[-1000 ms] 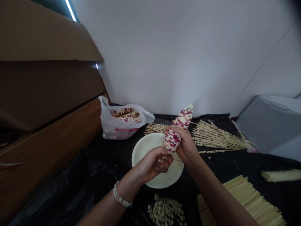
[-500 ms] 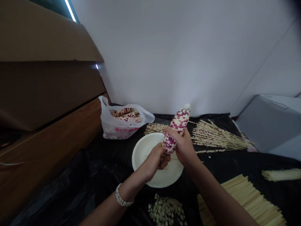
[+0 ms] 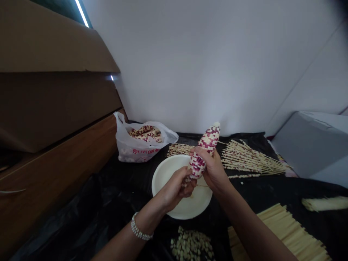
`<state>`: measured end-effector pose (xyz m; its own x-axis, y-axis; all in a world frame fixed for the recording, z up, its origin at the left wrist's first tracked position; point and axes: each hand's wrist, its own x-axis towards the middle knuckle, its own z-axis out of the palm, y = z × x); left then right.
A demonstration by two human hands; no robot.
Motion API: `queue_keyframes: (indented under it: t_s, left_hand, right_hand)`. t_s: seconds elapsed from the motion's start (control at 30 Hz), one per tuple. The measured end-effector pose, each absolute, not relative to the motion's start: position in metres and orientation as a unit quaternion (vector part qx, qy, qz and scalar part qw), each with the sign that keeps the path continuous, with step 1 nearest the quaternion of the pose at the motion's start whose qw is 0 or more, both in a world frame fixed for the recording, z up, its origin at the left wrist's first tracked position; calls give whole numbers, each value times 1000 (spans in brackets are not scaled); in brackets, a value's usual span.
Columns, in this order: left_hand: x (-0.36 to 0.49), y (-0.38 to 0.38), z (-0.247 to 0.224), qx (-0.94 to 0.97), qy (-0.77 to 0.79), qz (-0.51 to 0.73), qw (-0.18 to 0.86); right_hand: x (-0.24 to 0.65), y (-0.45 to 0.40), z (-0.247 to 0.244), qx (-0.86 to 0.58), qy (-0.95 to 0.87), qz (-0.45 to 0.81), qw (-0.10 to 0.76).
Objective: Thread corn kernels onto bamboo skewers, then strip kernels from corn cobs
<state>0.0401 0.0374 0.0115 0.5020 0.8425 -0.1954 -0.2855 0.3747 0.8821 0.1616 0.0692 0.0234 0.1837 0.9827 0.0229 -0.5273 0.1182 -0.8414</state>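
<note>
An ear of corn (image 3: 208, 141) with purple and cream kernels slants over a white bowl (image 3: 164, 172). My right hand (image 3: 213, 166) wraps round its lower half, thumb across the front. At the lower end of the ear, my left hand (image 3: 181, 185) is closed, its thumb and fingertips against the kernels; what lies in the curled fingers is hidden. A thin stick (image 3: 202, 186) shows just right of those fingers, above the bowl; I cannot tell if it is held. The left wrist wears a beaded bracelet (image 3: 139, 228).
A white plastic bag (image 3: 136, 154) with more ears of corn stands behind left. Kernel-threaded sticks (image 3: 241, 157) fan out at right. Bare sticks (image 3: 288, 232) lie front right, a pale bundle (image 3: 323, 203) beyond. Loose pale pieces (image 3: 191, 244) sit before the bowl on black sheeting (image 3: 114, 210).
The ear of corn stays in my right hand almost unmoved. My left hand's fingers have shifted slightly at its lower end. The whole view has tipped a little.
</note>
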Motion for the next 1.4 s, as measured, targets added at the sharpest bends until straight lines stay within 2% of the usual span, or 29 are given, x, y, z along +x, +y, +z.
queue_keyframes:
  t_s: [0.27, 0.47, 0.8, 1.03, 1.4]
  left_hand:
    - [49, 35, 6, 492, 370, 398, 680]
    - [48, 37, 4, 454, 362, 402, 708]
    - [51, 36, -1, 427, 408, 417, 692]
    - [41, 37, 10, 394, 318, 384, 772]
    - [49, 36, 0, 477, 387, 395, 683]
  right_hand:
    - [165, 73, 24, -363, -300, 558, 683]
    - [162, 71, 20, -379, -323, 541, 677]
    - [157, 70, 15, -383, -336, 536, 673]
    - [163, 74, 20, -370, -312, 553, 678]
    - [160, 71, 15, -402, -335, 516, 678]
